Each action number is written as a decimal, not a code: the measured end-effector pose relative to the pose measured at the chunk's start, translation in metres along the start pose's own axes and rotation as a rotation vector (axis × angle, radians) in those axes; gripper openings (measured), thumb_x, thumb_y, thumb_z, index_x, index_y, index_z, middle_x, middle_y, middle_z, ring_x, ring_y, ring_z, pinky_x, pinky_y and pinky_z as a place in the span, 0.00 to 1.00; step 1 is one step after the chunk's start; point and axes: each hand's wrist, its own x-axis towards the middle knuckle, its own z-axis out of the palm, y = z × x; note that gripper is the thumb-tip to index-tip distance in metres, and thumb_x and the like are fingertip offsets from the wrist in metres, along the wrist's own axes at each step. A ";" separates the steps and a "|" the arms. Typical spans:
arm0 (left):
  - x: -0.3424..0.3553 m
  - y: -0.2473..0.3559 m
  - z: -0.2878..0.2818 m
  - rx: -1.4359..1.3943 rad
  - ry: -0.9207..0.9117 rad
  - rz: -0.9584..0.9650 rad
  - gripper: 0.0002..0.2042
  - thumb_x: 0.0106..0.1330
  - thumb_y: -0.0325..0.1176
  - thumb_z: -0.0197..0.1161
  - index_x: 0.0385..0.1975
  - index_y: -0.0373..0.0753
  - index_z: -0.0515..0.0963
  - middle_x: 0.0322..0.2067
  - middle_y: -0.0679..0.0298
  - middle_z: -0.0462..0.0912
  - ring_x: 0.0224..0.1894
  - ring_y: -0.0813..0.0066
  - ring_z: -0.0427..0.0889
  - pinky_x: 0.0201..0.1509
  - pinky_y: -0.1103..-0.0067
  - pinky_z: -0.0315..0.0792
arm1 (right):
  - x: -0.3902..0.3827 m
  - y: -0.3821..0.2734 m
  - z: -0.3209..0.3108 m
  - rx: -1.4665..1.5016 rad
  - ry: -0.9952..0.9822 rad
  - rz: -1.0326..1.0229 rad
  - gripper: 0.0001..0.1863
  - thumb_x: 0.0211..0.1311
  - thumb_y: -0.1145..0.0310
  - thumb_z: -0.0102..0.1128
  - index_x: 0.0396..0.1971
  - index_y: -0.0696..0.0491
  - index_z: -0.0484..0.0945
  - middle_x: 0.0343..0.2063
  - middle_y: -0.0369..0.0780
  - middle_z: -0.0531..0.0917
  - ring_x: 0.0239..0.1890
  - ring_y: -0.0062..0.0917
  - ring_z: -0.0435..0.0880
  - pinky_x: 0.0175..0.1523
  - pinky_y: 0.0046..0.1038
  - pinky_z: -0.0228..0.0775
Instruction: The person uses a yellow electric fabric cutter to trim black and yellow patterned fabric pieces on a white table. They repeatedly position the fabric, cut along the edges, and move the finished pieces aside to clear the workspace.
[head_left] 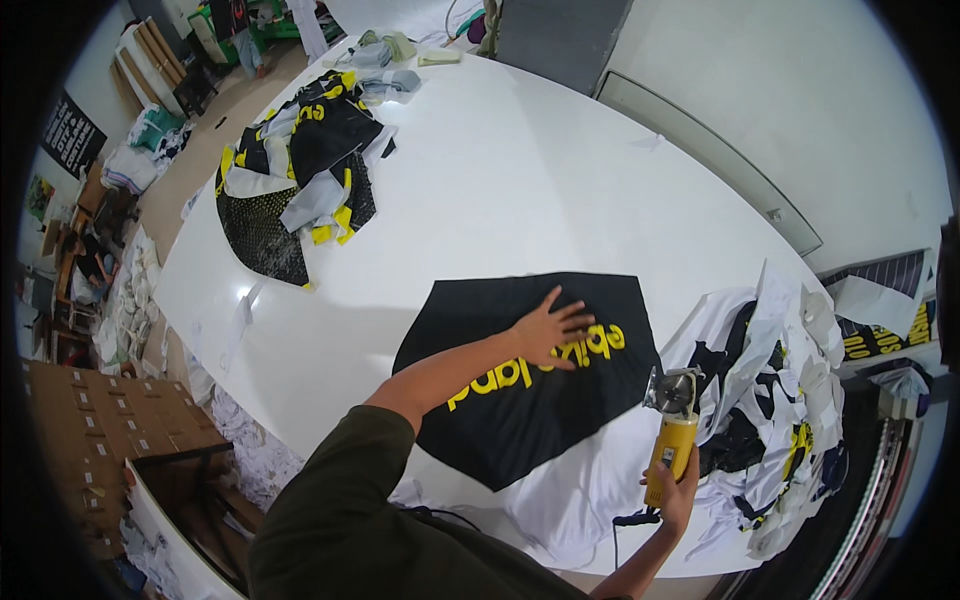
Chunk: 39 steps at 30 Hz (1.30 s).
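My left hand point(548, 332) lies with fingers spread on a black fabric panel point(520, 435) with yellow lettering, flat on the white table point(560, 160). My right hand point(674, 492) is wrapped round a yellow electric round-blade cutter point(671, 450), its metal head at the panel's right edge. A dark cord hangs from the cutter's lower end. White fabric point(560, 515) lies just below the black panel, partly behind my left arm.
A pile of black, yellow and grey pieces point(290, 175) sits at the back left; white and black scraps point(760, 420) crowd the right. Folded cloths point(385, 50) lie at the far edge. Cardboard boxes point(105, 440) stand at left, where a person point(95, 260) sits beyond the table.
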 end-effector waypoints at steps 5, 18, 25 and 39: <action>-0.022 -0.117 -0.032 0.149 0.172 -0.784 0.48 0.64 0.74 0.53 0.76 0.45 0.59 0.78 0.59 0.56 0.80 0.51 0.50 0.73 0.46 0.61 | -0.014 0.024 -0.004 0.095 0.035 0.032 0.35 0.61 0.76 0.62 0.68 0.59 0.61 0.43 0.46 0.81 0.32 0.29 0.86 0.37 0.32 0.85; -0.158 0.003 -0.070 -0.064 -0.188 -1.028 0.66 0.51 0.85 0.55 0.82 0.44 0.40 0.81 0.47 0.31 0.82 0.43 0.26 0.73 0.30 0.24 | -0.068 0.049 0.064 0.114 -0.027 0.078 0.30 0.65 0.73 0.62 0.66 0.58 0.64 0.40 0.46 0.81 0.30 0.31 0.86 0.32 0.33 0.85; -0.285 0.037 -0.097 -0.110 -0.344 -0.917 0.74 0.39 0.82 0.68 0.82 0.46 0.37 0.81 0.47 0.28 0.82 0.41 0.25 0.71 0.27 0.27 | -0.115 0.042 0.107 -0.193 -0.043 0.094 0.35 0.59 0.65 0.68 0.65 0.59 0.66 0.38 0.48 0.86 0.34 0.32 0.87 0.38 0.32 0.81; -0.378 -0.026 -0.116 -0.036 0.112 -0.968 0.46 0.71 0.64 0.55 0.81 0.43 0.48 0.81 0.50 0.45 0.82 0.45 0.41 0.79 0.41 0.37 | -0.077 0.079 0.226 -0.480 0.115 -0.175 0.34 0.63 0.55 0.66 0.63 0.57 0.65 0.40 0.62 0.85 0.43 0.60 0.86 0.47 0.51 0.79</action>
